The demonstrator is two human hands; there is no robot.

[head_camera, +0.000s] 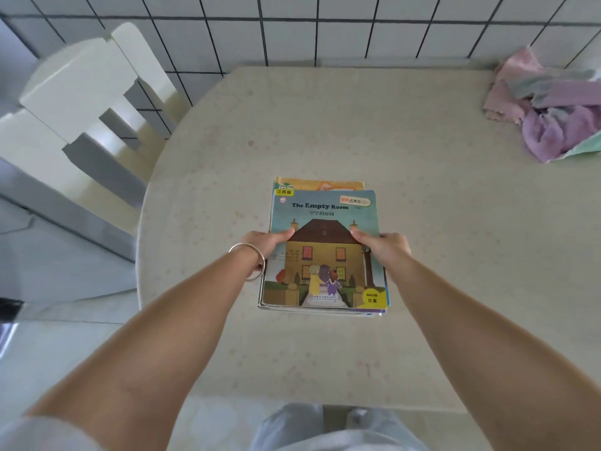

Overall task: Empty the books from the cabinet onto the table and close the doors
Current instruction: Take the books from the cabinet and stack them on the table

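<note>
Left hand and right hand each grasp a side edge of the book stack, thumbs on top, mid-tabletop; lower it flat; release both sides together.

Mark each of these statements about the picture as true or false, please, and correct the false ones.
1. Both hands hold the stack of books. True: the left hand and right hand grip its sides.
2. The top book shows a car. False: it shows a house.
3. A crumpled cloth lies on the table. True.
4. The chair stands to the right of the table. False: it stands to the left.
5. The bracelet is on the right wrist. False: the left wrist.
</note>
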